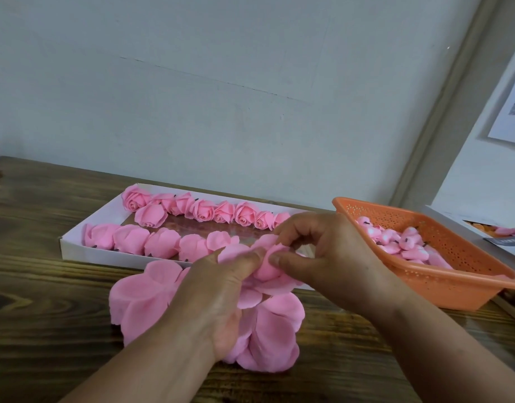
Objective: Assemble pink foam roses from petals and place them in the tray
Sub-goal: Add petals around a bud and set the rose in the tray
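A half-made pink foam rose (268,266) sits between my two hands, just above the table in front of the tray. My left hand (221,292) pinches its petals from the left. My right hand (323,254) pinches a petal edge from the right with thumb and forefinger. Under my hands lies a spread of flat pink petal sheets (145,301). The white tray (76,242) behind holds two rows of finished pink roses (202,210); its right end is hidden by my hands.
An orange perforated basket (460,292) with several small pink rose cores stands at the right, on the dark wooden table (47,330). A wall rises close behind the tray. Papers and a box edge lie at the far right.
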A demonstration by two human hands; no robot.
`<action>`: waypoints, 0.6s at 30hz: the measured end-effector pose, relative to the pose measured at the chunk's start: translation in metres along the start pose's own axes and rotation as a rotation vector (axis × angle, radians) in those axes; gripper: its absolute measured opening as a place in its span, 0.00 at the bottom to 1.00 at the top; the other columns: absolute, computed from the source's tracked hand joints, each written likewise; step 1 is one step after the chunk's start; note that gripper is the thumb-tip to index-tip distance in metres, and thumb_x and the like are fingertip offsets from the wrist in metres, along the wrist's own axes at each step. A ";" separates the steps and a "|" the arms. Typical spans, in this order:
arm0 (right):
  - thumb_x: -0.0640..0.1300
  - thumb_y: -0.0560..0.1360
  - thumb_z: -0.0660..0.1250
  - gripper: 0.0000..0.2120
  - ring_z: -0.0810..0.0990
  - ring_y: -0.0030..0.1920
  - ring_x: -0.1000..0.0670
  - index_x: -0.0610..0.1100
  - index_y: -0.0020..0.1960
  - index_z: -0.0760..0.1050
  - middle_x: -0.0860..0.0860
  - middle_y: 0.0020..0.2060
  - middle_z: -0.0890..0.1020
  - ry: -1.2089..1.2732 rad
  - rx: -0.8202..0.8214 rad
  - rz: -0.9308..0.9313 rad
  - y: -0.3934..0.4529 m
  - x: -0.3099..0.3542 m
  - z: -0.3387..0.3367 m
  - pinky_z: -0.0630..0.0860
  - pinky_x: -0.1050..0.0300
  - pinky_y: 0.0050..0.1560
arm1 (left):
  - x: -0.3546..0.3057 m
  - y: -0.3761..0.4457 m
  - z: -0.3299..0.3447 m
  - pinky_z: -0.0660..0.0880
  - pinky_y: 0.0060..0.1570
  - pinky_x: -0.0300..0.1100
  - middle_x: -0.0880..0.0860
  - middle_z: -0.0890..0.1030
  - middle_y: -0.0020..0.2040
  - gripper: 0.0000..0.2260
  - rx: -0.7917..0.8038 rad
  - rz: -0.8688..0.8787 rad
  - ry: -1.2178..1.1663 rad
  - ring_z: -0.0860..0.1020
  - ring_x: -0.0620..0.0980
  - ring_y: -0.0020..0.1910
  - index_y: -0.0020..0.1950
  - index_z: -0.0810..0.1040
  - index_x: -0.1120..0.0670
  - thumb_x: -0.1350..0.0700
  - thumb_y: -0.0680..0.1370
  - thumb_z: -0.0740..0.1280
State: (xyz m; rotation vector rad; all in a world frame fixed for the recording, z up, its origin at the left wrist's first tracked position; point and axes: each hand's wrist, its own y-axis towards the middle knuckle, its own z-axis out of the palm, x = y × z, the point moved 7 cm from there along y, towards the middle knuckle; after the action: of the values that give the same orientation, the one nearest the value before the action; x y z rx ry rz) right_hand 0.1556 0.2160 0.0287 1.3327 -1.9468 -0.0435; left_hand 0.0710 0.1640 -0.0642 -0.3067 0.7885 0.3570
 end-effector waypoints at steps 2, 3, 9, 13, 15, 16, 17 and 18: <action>0.33 0.68 0.72 0.08 0.78 0.37 0.44 0.45 0.37 0.77 0.43 0.36 0.82 0.044 -0.017 0.023 0.002 -0.001 0.000 0.77 0.47 0.41 | -0.001 0.002 -0.007 0.76 0.28 0.38 0.61 0.84 0.41 0.09 -0.050 0.030 0.087 0.81 0.50 0.31 0.54 0.80 0.63 0.65 0.75 0.68; 0.32 0.68 0.72 0.09 0.77 0.35 0.44 0.45 0.38 0.77 0.42 0.36 0.81 0.079 -0.016 0.035 0.003 -0.002 0.001 0.77 0.48 0.40 | -0.002 0.003 -0.010 0.77 0.30 0.40 0.59 0.83 0.39 0.07 -0.077 0.045 0.124 0.81 0.50 0.33 0.51 0.81 0.62 0.64 0.75 0.68; 0.34 0.69 0.72 0.10 0.69 0.26 0.58 0.47 0.35 0.79 0.55 0.24 0.75 0.112 -0.038 0.099 0.007 -0.018 -0.003 0.69 0.65 0.30 | -0.005 0.004 -0.014 0.76 0.48 0.53 0.63 0.82 0.43 0.06 -0.104 0.096 0.244 0.80 0.58 0.45 0.46 0.82 0.61 0.61 0.76 0.67; 0.36 0.69 0.73 0.08 0.69 0.25 0.54 0.46 0.34 0.79 0.49 0.25 0.76 0.116 -0.148 0.158 0.005 -0.031 -0.012 0.66 0.58 0.29 | -0.006 0.000 -0.006 0.80 0.53 0.54 0.65 0.81 0.48 0.10 -0.049 0.121 0.219 0.81 0.61 0.53 0.41 0.82 0.66 0.68 0.76 0.61; 0.36 0.69 0.73 0.09 0.69 0.26 0.53 0.47 0.34 0.79 0.49 0.24 0.76 0.114 -0.139 0.158 0.003 -0.032 -0.010 0.67 0.53 0.30 | -0.007 -0.003 -0.004 0.82 0.44 0.46 0.63 0.84 0.45 0.14 -0.038 0.156 0.252 0.84 0.57 0.49 0.38 0.83 0.64 0.68 0.78 0.60; 0.36 0.69 0.73 0.10 0.69 0.25 0.54 0.47 0.33 0.78 0.52 0.23 0.74 0.094 -0.134 0.145 0.003 -0.031 -0.009 0.67 0.54 0.32 | -0.008 -0.004 -0.004 0.82 0.42 0.45 0.62 0.84 0.44 0.14 -0.045 0.165 0.267 0.84 0.55 0.48 0.38 0.83 0.63 0.66 0.79 0.60; 0.35 0.69 0.73 0.12 0.68 0.24 0.55 0.48 0.31 0.77 0.55 0.22 0.73 0.077 -0.130 0.130 0.002 -0.028 -0.008 0.67 0.54 0.37 | -0.008 -0.004 -0.004 0.82 0.41 0.44 0.61 0.85 0.43 0.14 -0.055 0.175 0.276 0.85 0.54 0.46 0.39 0.82 0.62 0.64 0.80 0.61; 0.34 0.69 0.72 0.13 0.67 0.24 0.57 0.49 0.31 0.76 0.57 0.21 0.72 0.075 -0.118 0.115 0.002 -0.025 -0.007 0.67 0.55 0.40 | -0.009 -0.004 -0.005 0.81 0.40 0.44 0.60 0.85 0.42 0.13 -0.069 0.180 0.278 0.85 0.54 0.44 0.39 0.82 0.62 0.63 0.80 0.61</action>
State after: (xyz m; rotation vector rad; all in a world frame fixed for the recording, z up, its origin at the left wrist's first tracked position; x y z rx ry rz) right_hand 0.1621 0.2403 0.0202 1.1288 -1.9234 -0.0509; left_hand 0.0638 0.1562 -0.0606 -0.3557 1.0825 0.5190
